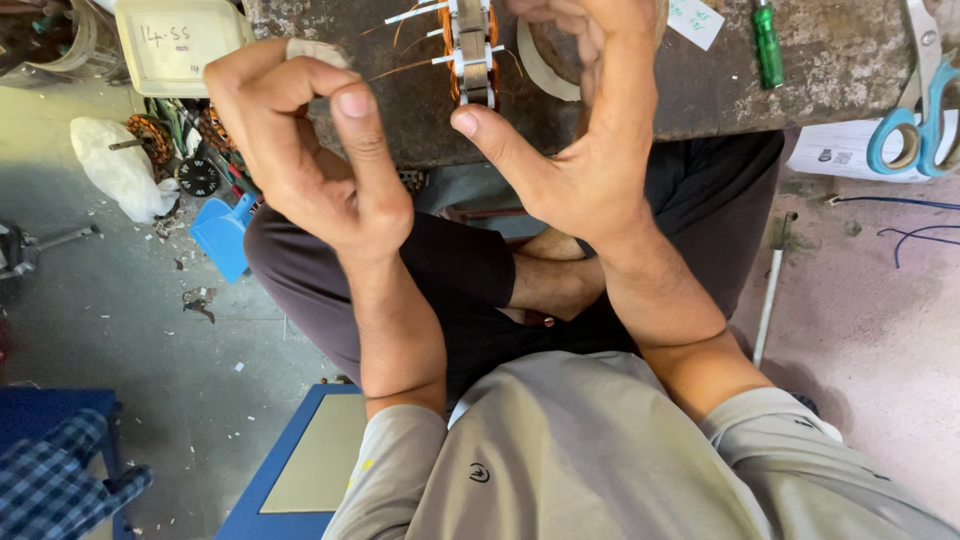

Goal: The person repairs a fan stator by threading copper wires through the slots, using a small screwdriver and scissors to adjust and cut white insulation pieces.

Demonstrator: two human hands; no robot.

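Observation:
A small motor stator (473, 50) with copper windings and white insulating strips stands on the worn dark workbench (840, 60) at top centre. My right hand (585, 150) is at it: the thumb tip sits just under the stator and the fingers curl over its upper right side. My left hand (300, 150) is left of it, fingers curled and thumb pressed to forefinger, pinching a thin copper wire (405, 68) that runs to the stator. One finger of that hand is wrapped in pale tape. I sit cross-legged below the bench.
On the bench lie a green screwdriver (767, 45), blue-handled scissors (915, 120), a tape roll (545, 70) and a white tray (180, 45). The floor at left holds a blue dustpan (222, 235), a white bag (115, 165) and spare windings (150, 135). A white pipe (770, 290) lies right.

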